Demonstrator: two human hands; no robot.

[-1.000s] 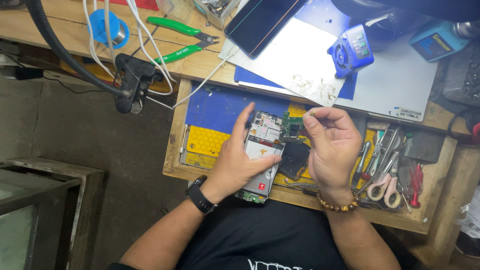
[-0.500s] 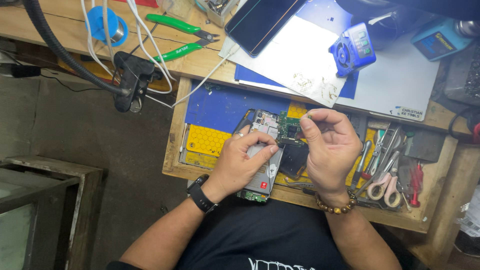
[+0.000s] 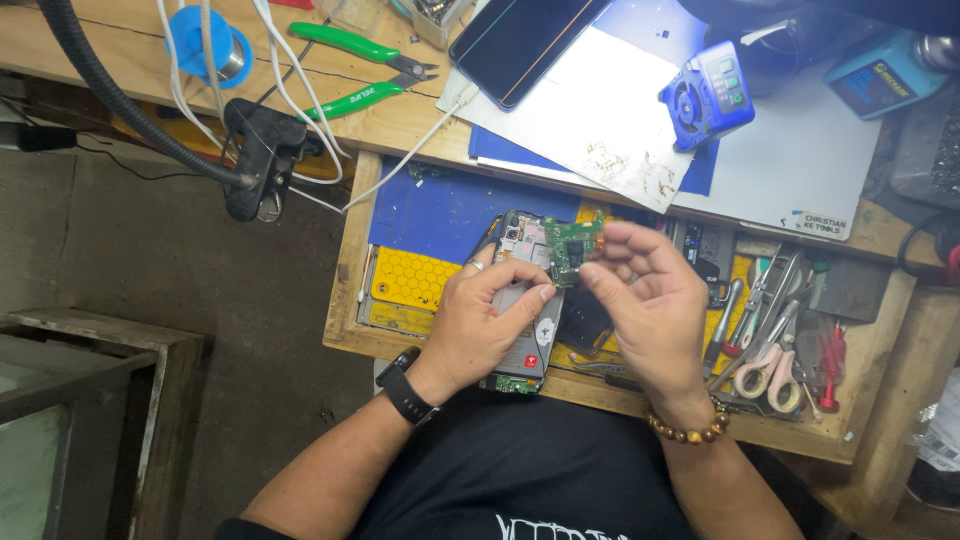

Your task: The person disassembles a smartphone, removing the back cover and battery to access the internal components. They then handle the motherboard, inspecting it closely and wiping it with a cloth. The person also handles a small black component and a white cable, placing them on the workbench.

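Note:
My left hand (image 3: 482,325), with a black watch on its wrist, grips an opened phone body (image 3: 522,252) from the left, thumb lying across it. The phone lies over a drawer tray (image 3: 345,270) lined with a blue mat (image 3: 440,210) and a yellow honeycomb pad (image 3: 415,280). My right hand (image 3: 655,300), with a bead bracelet, pinches a small green circuit board (image 3: 572,243) between thumb and fingertips at the phone's upper right corner. I cannot tell whether the board is clear of the phone.
Pink-handled scissors (image 3: 762,368), tweezers and screwdrivers fill the tray's right side. On the wooden bench above lie green-handled pliers (image 3: 350,45), a dark phone screen (image 3: 520,40), a small blue device (image 3: 708,95), white cables and a black clamp (image 3: 260,150) on a flexible arm.
My right hand has moved left to the phone's top corner and now pinches the green board. My left thumb has folded down across the phone.

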